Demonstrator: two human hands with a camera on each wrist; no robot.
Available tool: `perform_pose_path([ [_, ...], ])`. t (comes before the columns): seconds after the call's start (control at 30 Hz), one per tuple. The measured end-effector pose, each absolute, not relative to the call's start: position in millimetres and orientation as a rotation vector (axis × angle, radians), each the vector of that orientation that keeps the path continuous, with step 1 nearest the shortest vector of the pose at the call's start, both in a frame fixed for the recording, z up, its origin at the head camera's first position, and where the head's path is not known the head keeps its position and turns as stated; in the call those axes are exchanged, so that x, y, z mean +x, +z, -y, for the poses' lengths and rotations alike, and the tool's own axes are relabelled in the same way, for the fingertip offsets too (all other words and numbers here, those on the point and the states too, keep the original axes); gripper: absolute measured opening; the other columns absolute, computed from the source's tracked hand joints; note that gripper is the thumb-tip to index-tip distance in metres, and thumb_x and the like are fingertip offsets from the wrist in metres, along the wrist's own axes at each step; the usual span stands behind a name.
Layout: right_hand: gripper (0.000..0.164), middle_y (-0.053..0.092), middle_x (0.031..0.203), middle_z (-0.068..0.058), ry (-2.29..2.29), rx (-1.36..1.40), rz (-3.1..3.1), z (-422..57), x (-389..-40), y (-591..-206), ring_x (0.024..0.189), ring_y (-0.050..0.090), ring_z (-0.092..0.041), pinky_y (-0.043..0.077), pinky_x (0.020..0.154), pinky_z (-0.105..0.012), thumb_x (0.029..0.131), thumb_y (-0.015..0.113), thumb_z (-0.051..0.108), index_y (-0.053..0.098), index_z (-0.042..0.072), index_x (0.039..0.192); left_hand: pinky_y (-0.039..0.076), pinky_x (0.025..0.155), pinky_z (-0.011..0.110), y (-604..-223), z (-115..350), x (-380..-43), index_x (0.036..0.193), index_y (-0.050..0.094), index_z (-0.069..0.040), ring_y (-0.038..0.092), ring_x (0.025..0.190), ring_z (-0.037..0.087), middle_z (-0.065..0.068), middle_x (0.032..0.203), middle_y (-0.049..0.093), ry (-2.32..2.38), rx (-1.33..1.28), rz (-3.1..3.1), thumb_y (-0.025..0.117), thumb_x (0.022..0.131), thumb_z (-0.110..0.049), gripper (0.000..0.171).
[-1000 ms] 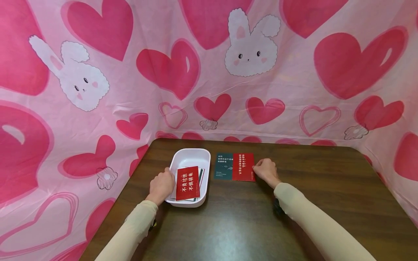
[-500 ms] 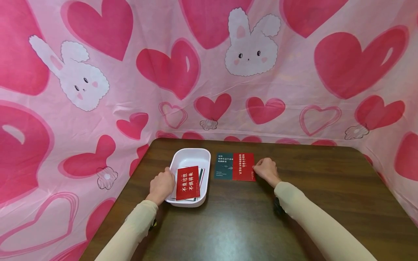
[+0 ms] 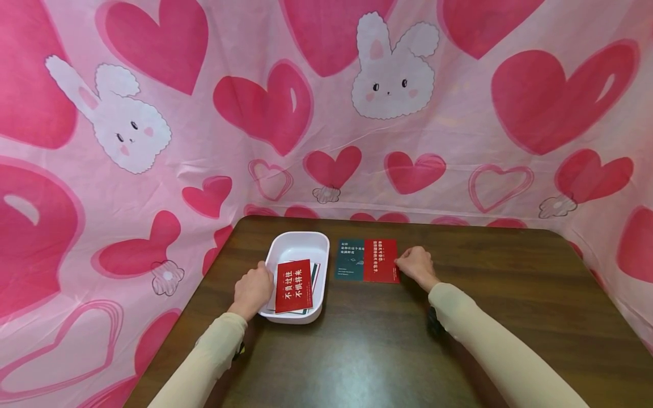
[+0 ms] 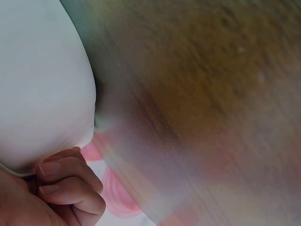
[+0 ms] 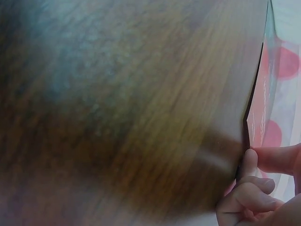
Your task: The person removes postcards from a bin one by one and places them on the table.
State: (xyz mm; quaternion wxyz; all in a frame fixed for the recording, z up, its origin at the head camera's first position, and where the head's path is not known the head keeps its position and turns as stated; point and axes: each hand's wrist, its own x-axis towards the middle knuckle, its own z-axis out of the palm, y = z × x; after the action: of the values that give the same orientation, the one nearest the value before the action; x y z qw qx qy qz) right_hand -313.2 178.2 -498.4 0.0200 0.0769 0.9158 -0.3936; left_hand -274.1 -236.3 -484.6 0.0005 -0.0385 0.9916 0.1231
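The right hand (image 3: 417, 266), forearm angled inward, pinches the right edge of a red card (image 3: 381, 262), long axis pointing forward on the surface (image 3: 367, 351), against a green card (image 3: 349, 262); the left hand (image 3: 253, 290) grips a white tray (image 3: 298, 249).

Lower cards (image 3: 314, 273) mostly covered, sleeves (image 3: 502, 344) cropped

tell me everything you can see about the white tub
The white tub is rectangular, with rounded corners, low walls and a rim; it looks like smooth plastic. It stands upright on the brown table, left of the dark green card. Inside, a red card with white characters lies over other cards. The left hand grips the left side of its rim.
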Motion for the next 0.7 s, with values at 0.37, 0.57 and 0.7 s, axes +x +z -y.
perform_pose_path([
  [0.37, 0.022, 0.071, 0.091, -0.017, -1.222, 0.225, -2.842, -178.0, -309.4, -494.2, 0.081, 0.065, -0.032, 0.057, 0.073, -0.048, 0.095, 0.071, 0.017, 0.072, -0.005, 0.093, 0.062, 0.073, 0.057, -485.9, 236.7, -276.0, 0.124, 0.053, 0.01, 0.072, 0.083, 0.039, 0.023, 0.093, 0.067, 0.372, -0.124, -3.097, 0.063, 0.103, -0.024, 0.041],
  [0.57, 0.022, 0.071, 0.085, -0.015, -1.246, 0.214, -2.834, -177.7, -308.8, -493.0, 0.077, 0.063, -0.03, 0.055, 0.068, -0.043, 0.096, 0.071, 0.016, 0.072, -0.005, 0.089, 0.062, 0.073, 0.057, -485.9, 236.8, -275.5, 0.124, 0.053, 0.009, 0.071, 0.082, 0.039, 0.022, 0.093, 0.066, 0.384, -0.133, -3.091, 0.063, 0.103, -0.025, 0.042],
  [0.7, 0.022, 0.07, 0.078, -0.011, -1.294, 0.237, -2.794, -177.2, -310.4, -493.6, 0.069, 0.061, -0.025, 0.05, 0.058, -0.034, 0.096, 0.071, 0.016, 0.073, -0.004, 0.087, 0.062, 0.074, 0.057, -485.2, 236.7, -275.6, 0.125, 0.053, 0.01, 0.071, 0.083, 0.038, 0.022, 0.093, 0.066, 0.391, -0.133, -3.089, 0.063, 0.103, -0.025, 0.042],
])
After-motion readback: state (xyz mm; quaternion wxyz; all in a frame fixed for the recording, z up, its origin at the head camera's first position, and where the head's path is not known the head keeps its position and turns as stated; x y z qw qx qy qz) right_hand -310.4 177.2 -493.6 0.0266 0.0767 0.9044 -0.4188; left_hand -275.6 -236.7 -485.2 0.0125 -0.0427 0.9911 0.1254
